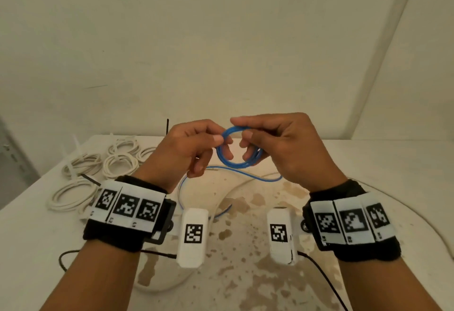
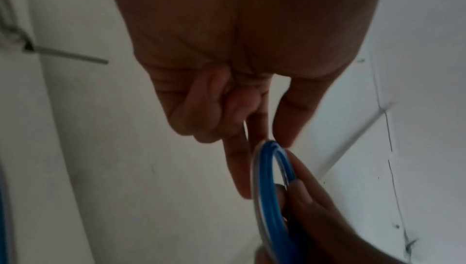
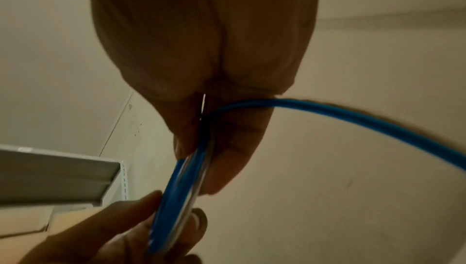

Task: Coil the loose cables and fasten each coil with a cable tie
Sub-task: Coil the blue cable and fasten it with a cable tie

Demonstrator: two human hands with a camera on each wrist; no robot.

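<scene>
beside left hand (image 1: 194, 148), tied white coils (image 1: 98, 170)

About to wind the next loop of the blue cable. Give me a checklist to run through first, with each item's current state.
1. Left hand pinches the blue coil: ok.
2. Right hand grips the coil's other side: ok.
3. Loops lie together, none sprung out: ok.
4. Loose blue tail still unwound, trailing to the table: not ok, more to coil.
5. Tail free of snags along its whole length: cannot tell.
6. Spare cable tie within reach, near the white coils: cannot tell.
</scene>
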